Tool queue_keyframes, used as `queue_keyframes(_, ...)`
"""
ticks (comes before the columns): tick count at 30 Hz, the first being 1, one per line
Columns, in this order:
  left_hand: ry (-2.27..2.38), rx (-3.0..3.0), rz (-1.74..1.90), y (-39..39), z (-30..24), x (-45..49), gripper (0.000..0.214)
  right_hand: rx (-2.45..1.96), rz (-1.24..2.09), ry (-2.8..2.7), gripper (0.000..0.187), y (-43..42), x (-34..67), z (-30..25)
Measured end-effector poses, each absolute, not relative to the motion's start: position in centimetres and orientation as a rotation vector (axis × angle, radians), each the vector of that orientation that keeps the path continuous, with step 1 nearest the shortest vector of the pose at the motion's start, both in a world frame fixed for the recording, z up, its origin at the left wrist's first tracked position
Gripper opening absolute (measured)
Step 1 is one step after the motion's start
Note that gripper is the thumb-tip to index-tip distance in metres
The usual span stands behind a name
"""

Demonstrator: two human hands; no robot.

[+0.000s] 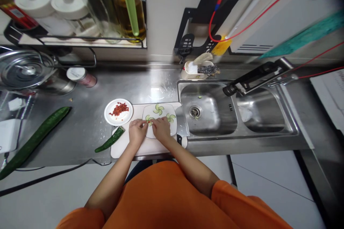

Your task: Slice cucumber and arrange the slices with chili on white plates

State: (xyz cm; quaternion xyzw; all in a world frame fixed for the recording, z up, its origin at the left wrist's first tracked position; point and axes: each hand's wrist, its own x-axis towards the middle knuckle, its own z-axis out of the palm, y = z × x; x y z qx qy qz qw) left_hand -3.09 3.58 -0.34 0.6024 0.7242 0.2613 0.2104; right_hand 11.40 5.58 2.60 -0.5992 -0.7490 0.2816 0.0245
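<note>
On a pale cutting board (120,149) lies a white square plate (163,134) with cucumber slices (158,108) fanned into pinwheels. My left hand (137,133) and my right hand (162,130) meet over the plate's left pinwheel, fingertips pinched. A small red piece, seemingly a goji berry (149,121), shows between the fingertips, touching both hands. The fingers partly cover the slices under it. To the left, a round white plate (108,118) holds a heap of red goji berries (119,109). A cut cucumber piece (110,140) rests partly on the board's left edge.
A knife (182,124) lies at the board's right edge, next to the steel double sink (209,114). A long whole cucumber (37,136) lies far left, near a lidded pot (57,80) and a jar (82,77). Bottles (126,10) stand on a rack above.
</note>
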Motion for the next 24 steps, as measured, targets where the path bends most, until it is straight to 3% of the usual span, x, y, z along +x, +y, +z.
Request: queue_keyframes(24,2.012,1.622,0.716,3.6,-0.8,-2.9,0.016,-1.927,0.82,-2.248,0.022,5.9,9.9,1.5)
